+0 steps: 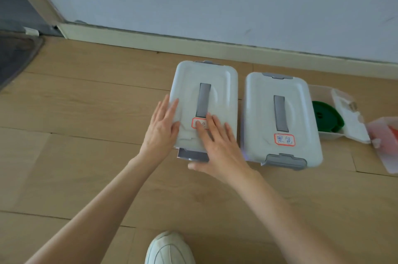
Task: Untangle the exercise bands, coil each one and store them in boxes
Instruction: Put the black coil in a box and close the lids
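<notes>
I am pressing my left hand (162, 128) flat on the lid of the left box (217, 82), fingers straight and close together along its left edge. My right hand (217, 145) is lying on the same lid, fingers spread wide over the red-edged label (199, 123), thumb reaching under the near rim. The grey latch (192, 155) at that near end is hanging open. Just right of this box, the second closed box (301, 102) is sitting with its latches down. Beyond that one, an open clear box (346, 128) is holding a coiled green band (327, 118). My shoe (170, 248) is showing well below the left box.
</notes>
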